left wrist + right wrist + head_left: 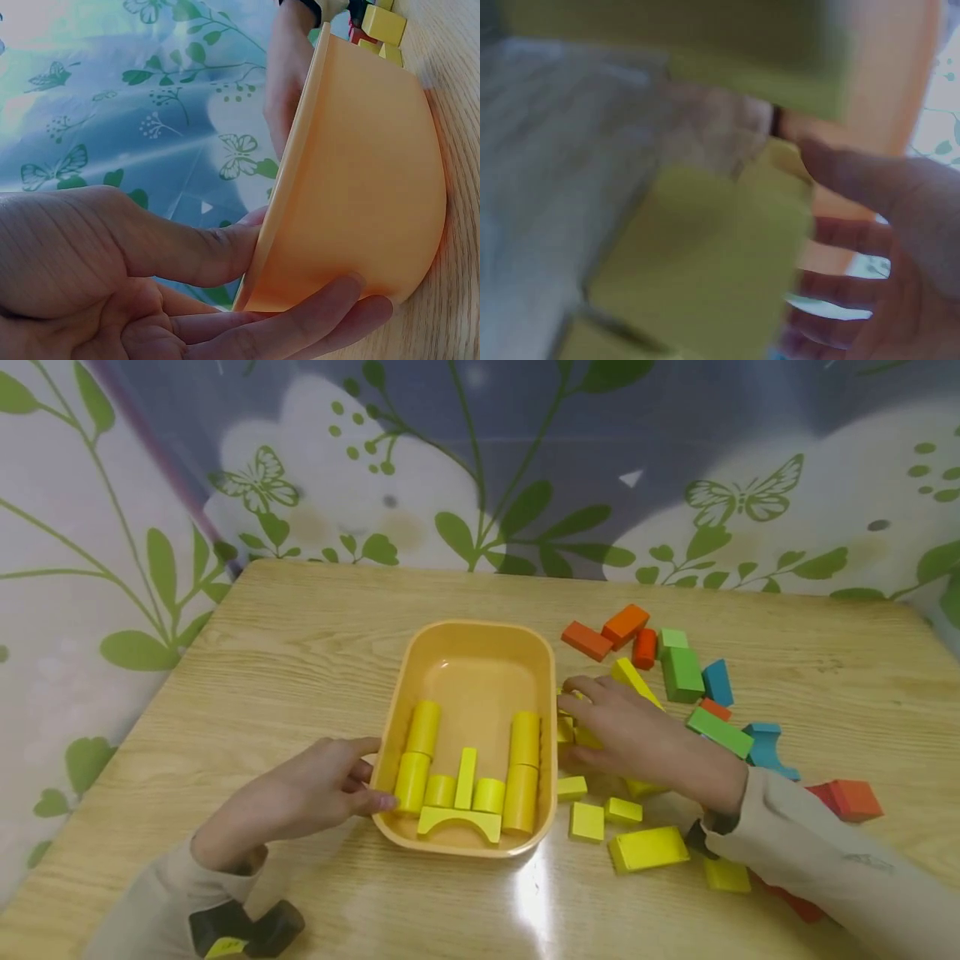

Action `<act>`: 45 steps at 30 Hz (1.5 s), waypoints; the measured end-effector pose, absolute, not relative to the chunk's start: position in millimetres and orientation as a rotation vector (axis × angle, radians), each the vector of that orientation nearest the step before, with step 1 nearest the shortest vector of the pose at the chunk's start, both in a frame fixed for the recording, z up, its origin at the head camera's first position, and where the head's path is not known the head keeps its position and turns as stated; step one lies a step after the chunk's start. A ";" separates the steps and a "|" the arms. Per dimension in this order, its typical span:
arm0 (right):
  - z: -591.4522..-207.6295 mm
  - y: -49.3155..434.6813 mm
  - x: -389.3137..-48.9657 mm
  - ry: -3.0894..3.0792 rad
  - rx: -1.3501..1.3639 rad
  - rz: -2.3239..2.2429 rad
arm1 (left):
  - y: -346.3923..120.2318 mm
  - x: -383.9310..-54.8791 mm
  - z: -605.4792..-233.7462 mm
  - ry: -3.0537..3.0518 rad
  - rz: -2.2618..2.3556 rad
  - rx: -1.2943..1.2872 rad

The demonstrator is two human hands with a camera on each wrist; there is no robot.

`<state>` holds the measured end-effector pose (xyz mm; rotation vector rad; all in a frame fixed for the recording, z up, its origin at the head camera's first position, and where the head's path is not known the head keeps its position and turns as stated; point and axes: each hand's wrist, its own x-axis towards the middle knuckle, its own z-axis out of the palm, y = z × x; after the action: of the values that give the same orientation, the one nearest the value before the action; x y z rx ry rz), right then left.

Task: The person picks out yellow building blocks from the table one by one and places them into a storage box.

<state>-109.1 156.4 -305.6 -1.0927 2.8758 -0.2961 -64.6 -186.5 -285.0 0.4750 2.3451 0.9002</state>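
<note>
An orange-yellow plastic tub (487, 685) stands on the table with yellow blocks in its near half. Two yellow cylinders (424, 727) lie end to end along each side wall. Between them are a yellow arch (459, 818), a slim upright-pointing bar (466, 779) and two short round pieces. My left hand (303, 793) holds the tub's left rim, thumb over the edge and fingers under the outer wall (360, 165). Just right of the tub, my right hand (630, 731) reaches down among loose yellow blocks (705, 262); blur and overlap leave its grasp something I cannot tell.
Loose yellow blocks (648, 849) spread in front of my right hand. Beyond it lie orange blocks (587, 641), green blocks (682, 674) and blue blocks (717, 682). A red block (857, 799) is near my right sleeve. A leaf-patterned curtain (390, 460) borders the table.
</note>
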 end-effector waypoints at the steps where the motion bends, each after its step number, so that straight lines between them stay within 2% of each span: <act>1: -308.8 154.2 -110.8 2.874 -1.131 -0.312 | -186.7 -64.3 -285.1 2.343 0.904 0.472; 6: -309.7 151.9 -114.9 2.858 -1.163 -0.368 | -186.5 -64.2 -285.7 2.362 0.891 0.500; 11: -278.6 155.4 -114.9 2.931 -1.030 -0.485 | -185.2 -66.0 -283.8 2.393 0.844 0.524; 15: -261.2 139.7 -113.5 2.950 -1.016 -0.651 | -186.6 -65.4 -283.5 2.392 0.828 0.498; 24: -283.6 85.0 -100.5 2.816 -1.115 -0.509 | -187.9 -62.7 -285.7 2.366 0.903 0.484; 37: -289.9 76.3 -99.1 2.792 -1.148 -0.379 | -186.5 -64.5 -284.2 2.390 0.856 0.479; 45: -284.7 67.2 -98.1 2.693 -1.272 -0.249 | -185.8 -64.8 -283.8 2.386 0.851 0.464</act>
<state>-98.1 67.2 -284.7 -1.2721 2.6928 -0.2486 -64.8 -185.8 -283.8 0.4643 2.3864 0.8509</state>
